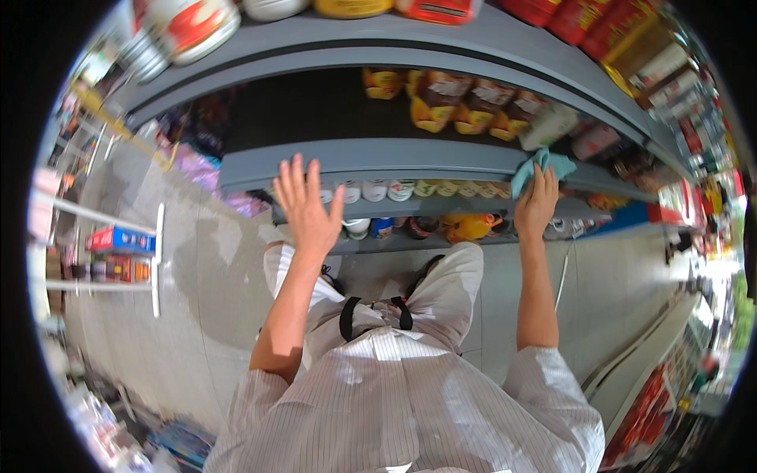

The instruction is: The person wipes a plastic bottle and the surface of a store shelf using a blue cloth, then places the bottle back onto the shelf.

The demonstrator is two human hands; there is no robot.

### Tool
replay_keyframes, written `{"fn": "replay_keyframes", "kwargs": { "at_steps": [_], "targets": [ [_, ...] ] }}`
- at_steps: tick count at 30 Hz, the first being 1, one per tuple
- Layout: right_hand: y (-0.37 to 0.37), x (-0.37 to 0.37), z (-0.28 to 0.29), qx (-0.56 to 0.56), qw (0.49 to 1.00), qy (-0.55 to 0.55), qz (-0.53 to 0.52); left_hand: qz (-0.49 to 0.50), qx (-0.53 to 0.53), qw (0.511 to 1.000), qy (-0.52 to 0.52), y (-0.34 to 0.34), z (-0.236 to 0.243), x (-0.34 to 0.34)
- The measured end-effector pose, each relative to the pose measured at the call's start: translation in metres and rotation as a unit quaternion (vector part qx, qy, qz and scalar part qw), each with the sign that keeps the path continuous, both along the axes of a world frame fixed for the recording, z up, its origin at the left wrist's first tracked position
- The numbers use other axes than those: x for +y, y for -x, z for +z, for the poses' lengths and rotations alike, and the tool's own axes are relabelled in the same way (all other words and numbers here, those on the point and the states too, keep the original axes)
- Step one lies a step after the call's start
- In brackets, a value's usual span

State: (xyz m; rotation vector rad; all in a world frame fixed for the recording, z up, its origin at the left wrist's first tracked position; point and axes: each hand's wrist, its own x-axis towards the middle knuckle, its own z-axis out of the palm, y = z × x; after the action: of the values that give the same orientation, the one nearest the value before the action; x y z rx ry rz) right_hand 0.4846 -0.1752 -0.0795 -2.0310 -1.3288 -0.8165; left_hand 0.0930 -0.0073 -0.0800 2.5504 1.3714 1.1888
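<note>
My right hand (538, 203) grips a light teal cloth (554, 164) against the front edge of a grey shelf (371, 162), toward its right end. The cloth bunches out above and beside the fingers. Near the shelf's left end, my left hand (307, 209) is held out with its fingers spread and nothing in it. Whether its fingertips touch the shelf edge I cannot tell. Several yellow-and-brown packs (436, 102) stand on the shelf's right half, slightly blurred, beside a pale green-and-white container (550, 126). The dark left half of that shelf shows bare surface.
Bottles and tubs (189, 27) line the upper shelf. White-lidded containers (374, 191) and an orange-yellow bottle (471, 227) sit on lower shelves near my knees. A white metal rack (158, 260) with boxes stands on the left. At the lower right leans a large pale panel (646, 370).
</note>
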Motion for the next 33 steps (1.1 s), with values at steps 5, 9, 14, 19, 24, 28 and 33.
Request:
{"fn": "replay_keyframes", "kwargs": {
  "at_steps": [5, 9, 14, 19, 24, 28, 33],
  "targets": [
    [0.132, 0.044, 0.025, -0.016, 0.974, 0.043, 0.220, 0.004, -0.026, 1.000, 0.007, 0.004, 0.010, -0.004],
    [0.211, 0.120, 0.055, 0.023, 0.920, 0.084, 0.383, 0.005, -0.037, 0.999, 0.032, 0.001, 0.020, -0.008],
    [0.254, 0.191, 0.096, 0.228, 0.843, 0.197, 0.445, -0.037, -0.119, 0.992, -0.003, 0.006, 0.050, 0.019],
    [0.242, 0.162, 0.105, 0.169, 0.863, 0.150, 0.452, -0.070, 0.070, 0.995, -0.001, 0.015, 0.050, 0.046],
    [0.229, 0.112, 0.090, 0.158, 0.890, 0.144, 0.403, -0.022, 0.273, 0.954, 0.125, -0.001, 0.059, 0.119],
    [0.237, 0.087, 0.076, 0.201, 0.876, 0.152, 0.411, 0.040, 0.344, 0.938, 0.031, 0.020, 0.017, 0.245],
    [0.235, 0.057, 0.061, 0.274, 0.867, 0.114, 0.400, 0.020, 0.274, 0.961, 0.037, 0.026, 0.019, 0.289]
  ]
}}
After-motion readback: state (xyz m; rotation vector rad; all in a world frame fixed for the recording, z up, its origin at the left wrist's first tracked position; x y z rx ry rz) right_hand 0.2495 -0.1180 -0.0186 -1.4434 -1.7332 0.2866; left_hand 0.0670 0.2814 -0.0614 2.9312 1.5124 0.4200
